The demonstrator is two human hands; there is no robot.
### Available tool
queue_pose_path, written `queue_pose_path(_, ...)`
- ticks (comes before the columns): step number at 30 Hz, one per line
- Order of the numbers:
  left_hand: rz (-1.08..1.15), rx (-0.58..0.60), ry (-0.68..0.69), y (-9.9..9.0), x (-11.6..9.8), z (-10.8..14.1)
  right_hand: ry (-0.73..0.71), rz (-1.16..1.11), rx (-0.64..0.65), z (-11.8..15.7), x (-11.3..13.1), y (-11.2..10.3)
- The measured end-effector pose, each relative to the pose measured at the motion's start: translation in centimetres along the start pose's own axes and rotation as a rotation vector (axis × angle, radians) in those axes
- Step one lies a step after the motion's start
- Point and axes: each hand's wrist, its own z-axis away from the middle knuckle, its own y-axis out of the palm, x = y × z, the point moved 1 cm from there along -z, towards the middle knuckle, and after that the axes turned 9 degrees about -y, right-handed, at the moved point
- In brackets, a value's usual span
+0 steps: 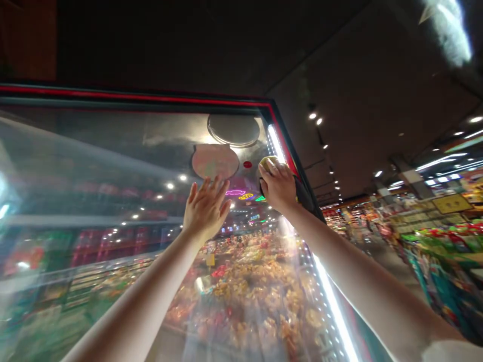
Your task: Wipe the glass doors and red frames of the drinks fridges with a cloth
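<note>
My left hand [207, 207] is raised against or just in front of a large glass pane [151, 181], its fingers spread and nothing held. Above its fingertips a pinkish round patch [215, 162] shows on the glass. My right hand [279, 185] is at the pane's upper right edge, fingers bent over a yellowish rounded pad [269, 162]. Dark edges show on both sides of this hand; my palm hides most of what it holds. Behind the glass lies a blurred heap of many small orange and yellow items [264, 286].
A black frame with a red stripe [151, 98] borders the pane. Bright LED strips [332, 301] run along its right side. A round silvery disc [234, 129] shows near the top. Store shelves with goods [445, 241] stand at right.
</note>
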Motion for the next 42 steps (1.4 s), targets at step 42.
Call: queue_pose_path(42,0.236,-0.145,-0.098,2.3,-3.0,0.6,-0.1,0.286,0.188,1.1,-5.0,-0.9)
